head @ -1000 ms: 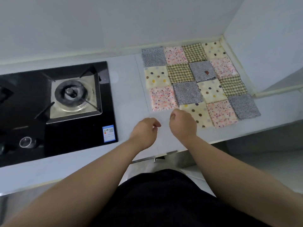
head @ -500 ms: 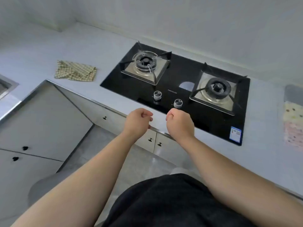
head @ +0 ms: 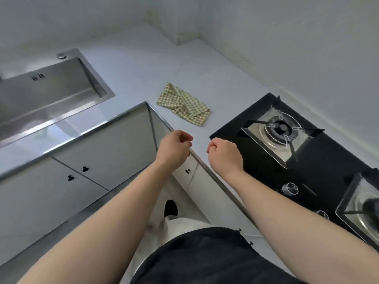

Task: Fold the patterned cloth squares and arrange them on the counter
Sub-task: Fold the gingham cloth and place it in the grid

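Steel sink, checked cloth on counter

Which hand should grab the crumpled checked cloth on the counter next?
Left, probably. The left hand hovers almost in line with the checked cloth, nearer than the right hand, which sits off toward the stove. Both are curled and empty.

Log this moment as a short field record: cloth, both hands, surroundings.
cloth: checked cloth, crumpled, not yet folded
location: on the counter, between sink and hob
left: left hand, fingers curled, holding nothing, apart from the cloth
right: right hand, fingers curled, holding nothing, by the hob's near corner
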Available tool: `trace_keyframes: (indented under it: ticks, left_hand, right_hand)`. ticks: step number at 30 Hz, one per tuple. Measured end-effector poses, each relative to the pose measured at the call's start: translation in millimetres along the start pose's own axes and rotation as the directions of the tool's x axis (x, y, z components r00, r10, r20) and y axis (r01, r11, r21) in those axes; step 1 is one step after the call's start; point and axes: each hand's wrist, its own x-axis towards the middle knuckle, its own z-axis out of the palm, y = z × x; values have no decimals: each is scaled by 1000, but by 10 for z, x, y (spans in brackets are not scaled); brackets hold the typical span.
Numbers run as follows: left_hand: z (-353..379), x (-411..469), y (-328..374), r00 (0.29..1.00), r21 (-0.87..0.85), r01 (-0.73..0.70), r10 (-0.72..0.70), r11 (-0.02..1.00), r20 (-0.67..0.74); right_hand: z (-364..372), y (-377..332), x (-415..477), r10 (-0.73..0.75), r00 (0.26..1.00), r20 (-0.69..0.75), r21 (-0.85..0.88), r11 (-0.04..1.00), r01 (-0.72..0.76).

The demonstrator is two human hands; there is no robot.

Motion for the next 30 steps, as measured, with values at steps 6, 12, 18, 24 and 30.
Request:
trace_keyframes:
  ticks: [6,12,18,24,30]
  left_hand:
    - [-790,789,58,999,128,10,-4,992,-47]
    - [-1064,1437,313,998,157,-60,61,986,-2]
    - [-923,2116,529,965,316,-245,198,917,174]
    - [-621,3114,309,856,570,-505,290,649,429]
    - [-381,3831,-202,781,671,-623,360,402,510]
  right_hand:
    - [210,-705,952,8,999,48,51,999,-10]
    - [186,-1053,1465,38,999,11,81,996,-38]
    - [161,-1018,1789,168,985,-30,75,983,-166]
    - [599,-820,2365,161,986,36,-233,961,-148]
    - [1107,-475,2786,130,988,-89,-420,894,-155]
